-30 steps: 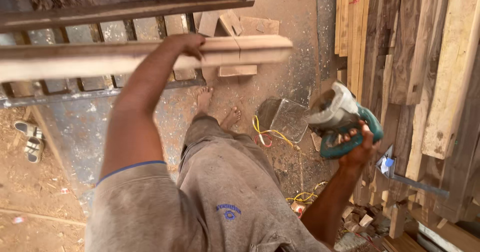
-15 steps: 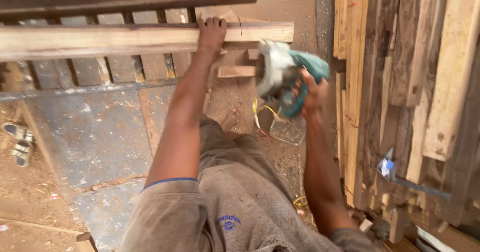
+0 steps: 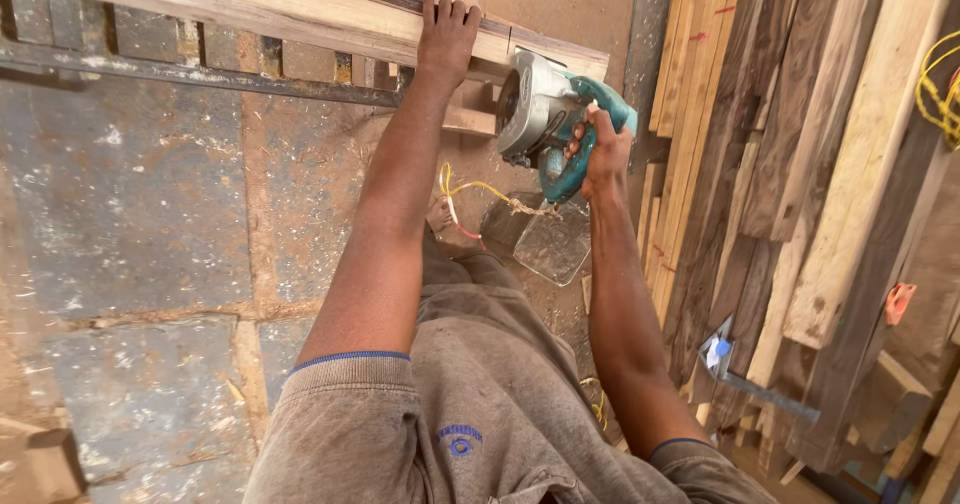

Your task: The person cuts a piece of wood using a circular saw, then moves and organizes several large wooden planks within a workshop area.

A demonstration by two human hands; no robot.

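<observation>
Left hand lies flat, palm down, fingers together and extended, pressing on the long pale wooden plank that runs across the far side of the scene from left to right. The hand is not wrapped around the plank; it rests on its upper face, near the plank's right end.

Right hand is clamped around the teal handle of a handheld circular saw with a grey metal guard. The saw sits just right of the left hand, its guard touching or very close to the plank's right end; exact contact of the blade cannot be told.

Below the plank, a grey metal bar runs roughly parallel to it. A yellow and red cable trails on the ground near the saw, beside a flat clear sheet.

Right side: rough wooden boards, pale and dark, stacked leaning, with a metal square with a blue corner against them. Floor is stained grey concrete with sawdust.
</observation>
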